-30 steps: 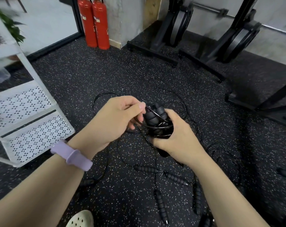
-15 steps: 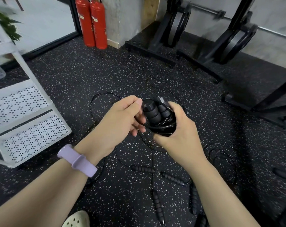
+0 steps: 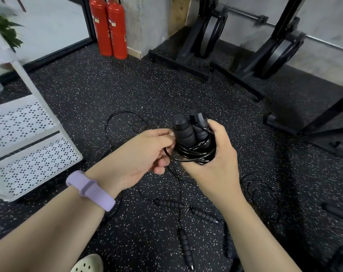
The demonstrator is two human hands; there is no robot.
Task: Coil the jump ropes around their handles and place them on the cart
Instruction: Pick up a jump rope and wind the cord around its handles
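Right of the white cart: paired handles, cord coiled round, gripped by right hand. Left hand apparently pinches the cord's tail; slackened pinch risks turns springing loose.

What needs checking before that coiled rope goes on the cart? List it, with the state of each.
1. Two handles held together, side by side in the right hand: ok.
2. Cord coils wound round the handles: ok.
3. Loose end held: the left hand pinches the cord beside the coil: ok.
4. End tucked so the coil will not unwind: cannot tell.
5. White cart close on the left, shelf in view: ok.
6. Other jump ropes lie uncoiled on the floor: not ok.
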